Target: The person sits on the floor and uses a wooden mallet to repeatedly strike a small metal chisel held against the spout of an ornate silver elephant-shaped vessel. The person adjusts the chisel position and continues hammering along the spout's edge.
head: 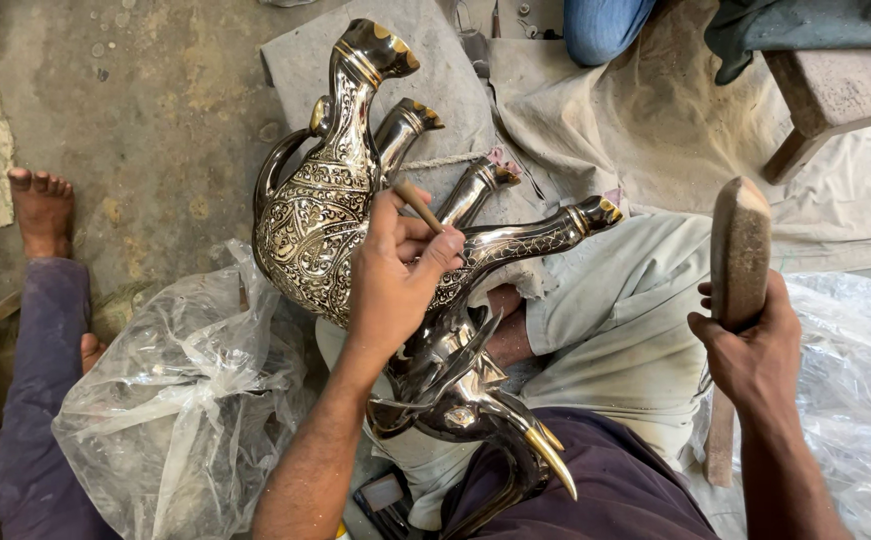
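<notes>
Dusty floor; engraved brass elephant (325, 215)

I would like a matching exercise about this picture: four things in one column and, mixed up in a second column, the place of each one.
Things:
1. wooden mallet
2. small punch tool
3. clear plastic bag
4. engraved metal animal figure

Places:
A. on the floor, at the left
B. gripped in the right hand
C. across the person's lap, legs pointing away
D. between the fingers of the left hand

Pairs: 1-B, 2-D, 3-A, 4-C
</notes>
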